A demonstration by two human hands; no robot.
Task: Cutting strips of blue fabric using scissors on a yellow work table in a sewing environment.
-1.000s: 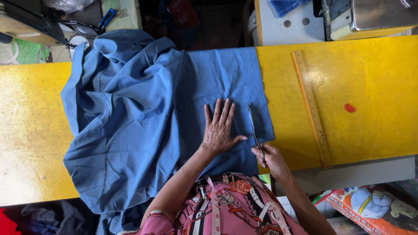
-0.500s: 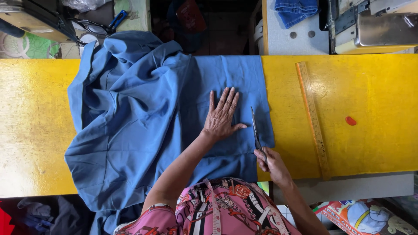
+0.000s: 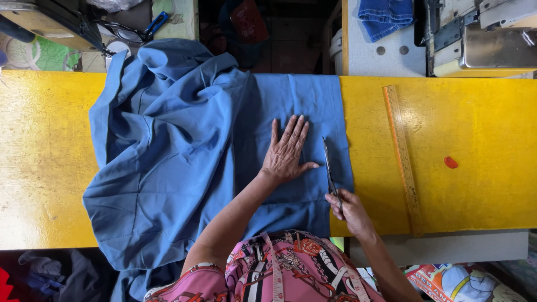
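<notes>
Blue cloth [image 3: 190, 156] lies spread across the frame's middle on the yellow bench [image 3: 481, 184]. The left hand [image 3: 286, 152] presses it flat, fingers open. The right hand [image 3: 349, 211] grips scissors [image 3: 329, 168] along the cloth's right edge; a wooden ruler [image 3: 403, 159] lies further right.

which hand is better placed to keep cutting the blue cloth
Right. The right hand already grips the scissors, blades along the blue cloth near its edge; the left hand lies flat, pinning it.
</notes>
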